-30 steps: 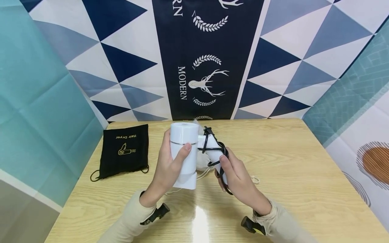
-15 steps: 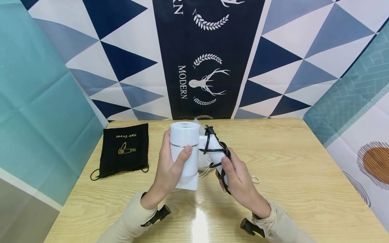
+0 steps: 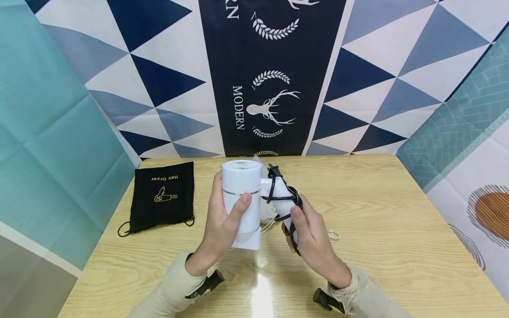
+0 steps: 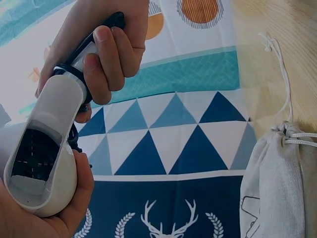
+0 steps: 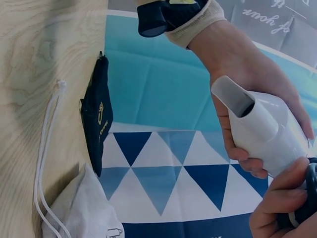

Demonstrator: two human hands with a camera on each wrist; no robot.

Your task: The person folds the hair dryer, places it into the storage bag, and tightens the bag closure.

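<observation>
A white hair dryer (image 3: pixel 241 216) is held up over the table between both hands. My left hand (image 3: pixel 220 223) grips its barrel, thumb across the front, with the flat nozzle end (image 5: pixel 235 99) pointing toward me. Around the handle (image 3: pixel 283 204) curls my right hand (image 3: pixel 314 234). A black power cord (image 3: pixel 294 198) is wound round that handle, its plug sticking up near the top. In the left wrist view the nozzle opening (image 4: pixel 34 158) faces the camera. Behind the dryer, partly hidden, lies a pale drawstring bag (image 4: pixel 275 183).
A black pouch (image 3: pixel 163 198) printed "Hair Dryer" lies flat at the table's left. The white drawstring (image 5: pixel 44 148) of the pale bag trails over the wooden table (image 3: pixel 377 221). Patterned cloth (image 3: pixel 274 79) hangs behind, with more cloth at both sides.
The hair dryer has tilted slightly, so more of its round top end shows, and it has shifted a little right and down. Both hands keep their hold.
</observation>
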